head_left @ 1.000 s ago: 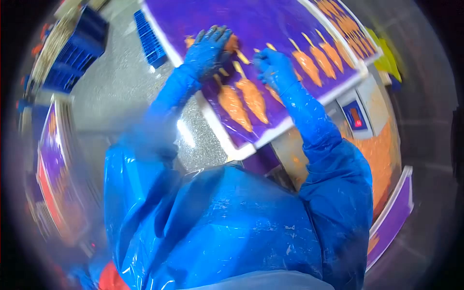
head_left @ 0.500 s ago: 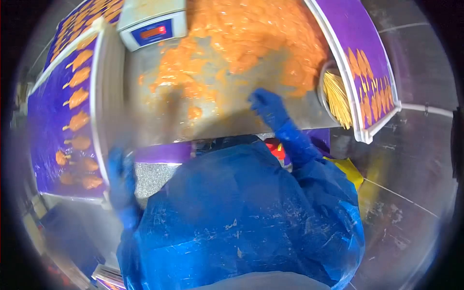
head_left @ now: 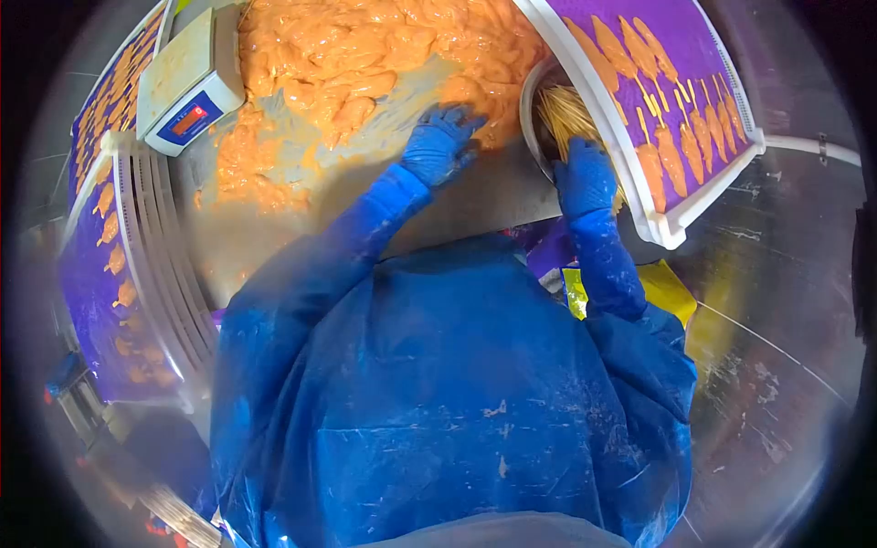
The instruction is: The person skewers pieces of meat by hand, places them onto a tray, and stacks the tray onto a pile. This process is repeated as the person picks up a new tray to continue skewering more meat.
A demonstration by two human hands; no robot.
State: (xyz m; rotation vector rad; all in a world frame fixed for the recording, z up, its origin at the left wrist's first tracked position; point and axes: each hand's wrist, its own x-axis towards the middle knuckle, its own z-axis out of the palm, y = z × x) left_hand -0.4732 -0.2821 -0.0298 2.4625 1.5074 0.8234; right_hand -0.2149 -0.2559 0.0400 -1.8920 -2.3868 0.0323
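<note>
Orange-coated meat pieces (head_left: 365, 46) lie heaped over the metal table (head_left: 320, 205). My left hand (head_left: 440, 144), in a blue glove, is at the near edge of the heap, its fingers bent against a piece; what they hold, if anything, is hidden. My right hand (head_left: 586, 176), also gloved in blue, reaches over the near side of a round metal bowl (head_left: 532, 114) of thin wooden sticks (head_left: 565, 111). Its fingertips are among the sticks, and its grip cannot be made out.
At the right, a white-rimmed tray (head_left: 653, 224) with a purple sheet holds skewered pieces. A scale (head_left: 196, 87) with a red display stands at the back left. Stacked trays (head_left: 151, 228) with more skewered pieces are at the left. A yellow item (head_left: 669, 297) lies below the right tray.
My left hand has come from beside the left trays to the meat. My right hand has moved right, from above the table to the sticks. The view has shifted.
</note>
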